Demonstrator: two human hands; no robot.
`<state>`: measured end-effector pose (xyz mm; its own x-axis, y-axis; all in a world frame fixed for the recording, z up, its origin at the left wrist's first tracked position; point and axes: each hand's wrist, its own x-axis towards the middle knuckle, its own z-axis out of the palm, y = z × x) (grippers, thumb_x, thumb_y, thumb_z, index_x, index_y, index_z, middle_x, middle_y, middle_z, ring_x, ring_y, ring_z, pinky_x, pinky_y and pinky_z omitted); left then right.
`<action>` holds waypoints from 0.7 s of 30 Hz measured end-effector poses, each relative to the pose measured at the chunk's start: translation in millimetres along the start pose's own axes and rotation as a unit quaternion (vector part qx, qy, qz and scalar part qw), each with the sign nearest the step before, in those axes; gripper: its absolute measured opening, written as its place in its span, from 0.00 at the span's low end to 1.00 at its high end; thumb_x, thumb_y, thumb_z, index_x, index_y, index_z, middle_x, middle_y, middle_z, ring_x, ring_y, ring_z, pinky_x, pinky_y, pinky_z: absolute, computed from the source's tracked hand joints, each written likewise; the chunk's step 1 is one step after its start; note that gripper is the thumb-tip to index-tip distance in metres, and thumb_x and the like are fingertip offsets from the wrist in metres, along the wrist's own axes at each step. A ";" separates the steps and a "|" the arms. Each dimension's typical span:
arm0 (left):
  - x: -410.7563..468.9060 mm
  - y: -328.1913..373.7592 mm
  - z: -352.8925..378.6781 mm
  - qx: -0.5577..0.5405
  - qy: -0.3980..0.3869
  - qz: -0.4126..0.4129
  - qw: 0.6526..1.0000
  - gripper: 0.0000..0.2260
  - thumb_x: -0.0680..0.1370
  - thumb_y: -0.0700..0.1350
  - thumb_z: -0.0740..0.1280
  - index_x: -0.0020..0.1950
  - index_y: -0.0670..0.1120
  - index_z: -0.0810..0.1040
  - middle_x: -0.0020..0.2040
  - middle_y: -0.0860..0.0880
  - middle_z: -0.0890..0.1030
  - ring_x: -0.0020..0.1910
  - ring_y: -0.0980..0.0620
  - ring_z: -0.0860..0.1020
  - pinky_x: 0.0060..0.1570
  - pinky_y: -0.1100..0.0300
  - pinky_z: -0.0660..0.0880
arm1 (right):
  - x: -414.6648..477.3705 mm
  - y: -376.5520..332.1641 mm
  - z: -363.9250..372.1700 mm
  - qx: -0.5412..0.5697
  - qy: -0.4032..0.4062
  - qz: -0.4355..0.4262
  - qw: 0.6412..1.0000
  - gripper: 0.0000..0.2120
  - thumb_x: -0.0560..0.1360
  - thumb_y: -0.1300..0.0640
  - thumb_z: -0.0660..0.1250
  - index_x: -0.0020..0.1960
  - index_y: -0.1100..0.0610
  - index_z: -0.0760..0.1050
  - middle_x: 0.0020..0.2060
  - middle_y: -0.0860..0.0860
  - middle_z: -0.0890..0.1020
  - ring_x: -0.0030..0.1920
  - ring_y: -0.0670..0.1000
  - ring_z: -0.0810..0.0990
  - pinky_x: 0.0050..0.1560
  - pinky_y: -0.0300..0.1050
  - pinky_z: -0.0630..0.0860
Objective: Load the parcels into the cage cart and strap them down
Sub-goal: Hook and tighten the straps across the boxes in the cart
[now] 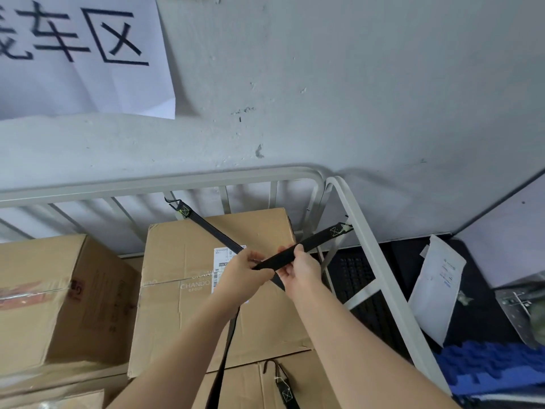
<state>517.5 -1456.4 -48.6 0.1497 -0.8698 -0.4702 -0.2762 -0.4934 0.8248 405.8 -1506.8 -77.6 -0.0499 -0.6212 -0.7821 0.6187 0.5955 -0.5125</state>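
Observation:
Cardboard parcels fill the grey cage cart: a tall box printed CHANDO in the middle, a second box to its left, and lower boxes in front. One black strap is hooked to the back rail and runs across the tall box to my left hand. A second black strap is hooked to the right side rail, and both my right hand and my left hand grip it. A length of strap hangs down from my left hand. Another strap end with a hook lies on the front box.
A grey wall stands right behind the cart, with a white paper sign on it. To the right of the cart lie a white mailer bag, blue foam and a black crate on the floor.

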 end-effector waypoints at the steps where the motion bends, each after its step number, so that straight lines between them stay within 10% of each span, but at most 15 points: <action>1: -6.8 -1.1 -5.9 0.000 -0.004 -0.003 1.000 0.06 0.74 0.40 0.69 0.50 0.47 0.77 0.33 0.49 0.76 0.25 0.56 0.68 0.28 0.64 0.65 | -7.5 2.9 0.7 -0.008 -0.008 0.001 1.000 0.08 0.82 0.57 0.60 0.58 0.60 0.72 0.42 0.57 0.82 0.42 0.52 0.83 0.45 0.51 0.81; 21: -179.5 -43.1 -165.0 0.022 -0.082 -0.022 0.996 0.12 0.74 0.49 0.73 0.36 0.43 0.77 0.27 0.47 0.77 0.20 0.53 0.68 0.26 0.63 0.66 | -171.1 97.2 22.4 -0.129 -0.109 0.027 0.985 0.08 0.79 0.62 0.65 0.58 0.62 0.73 0.46 0.58 0.85 0.43 0.53 0.83 0.34 0.45 0.82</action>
<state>659.1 -1280.1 52.1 0.0057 -0.8327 -0.5537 -0.3153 -0.5270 0.7892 492.0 -1354.0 14.4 0.1647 -0.6626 -0.7306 0.3939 0.7233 -0.5671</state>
